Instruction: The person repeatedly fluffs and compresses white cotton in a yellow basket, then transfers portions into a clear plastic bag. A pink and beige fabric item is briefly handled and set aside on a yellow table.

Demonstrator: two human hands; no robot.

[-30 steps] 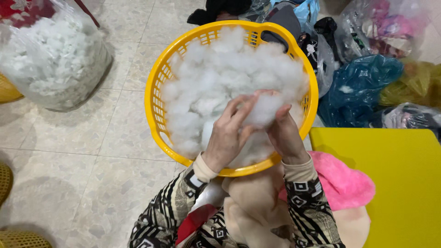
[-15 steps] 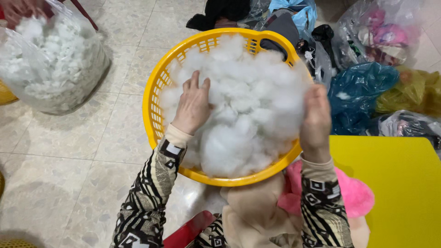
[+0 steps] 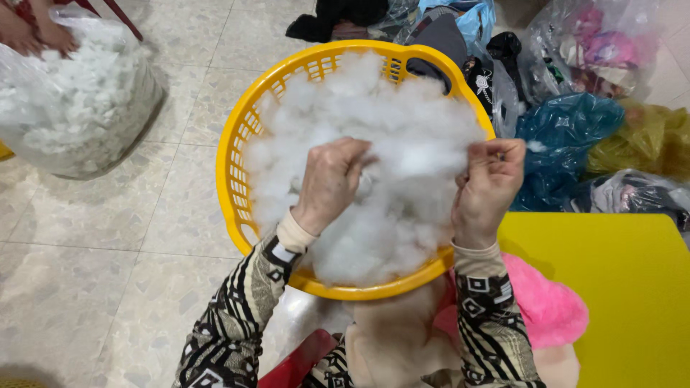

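Left hand (image 3: pixel 332 183): palm down on the white stuffing (image 3: pixel 402 144), near the middle of the heap; fingers curled and pressed together into the fluff, tips partly buried, a tuft caught under them.
Right hand (image 3: pixel 490 185): at the right rim of the basket; fingers bunched, pinching a thin web of stuffing that stretches across toward the left hand.
Stuffing: loose white fibre, heaped above the rim, filling the round yellow basket (image 3: pixel 237 208) almost wall to wall.
Basket: slotted plastic wall, handle hole at the far rim; near rim sits against the person's lap, above the tiled floor (image 3: pixel 108 237).
Sleeves: black-and-cream patterned, cream cuffs showing at both wrists.
Lap: beige fabric piece (image 3: pixel 395 338) just under the near rim; pink plush item (image 3: pixel 546 305) beside the right forearm.
Right of lap: flat yellow surface (image 3: pixel 625 294), kind unclear.
Floor, far left corner: clear plastic bag (image 3: pixel 72 108) full of the same white stuffing; another person's hand (image 3: pixel 32 32) at its top.
Floor, far right: pile of bags, blue (image 3: pixel 568 136), yellow-green (image 3: pixel 647 140) and clear, with dark clothes among them.
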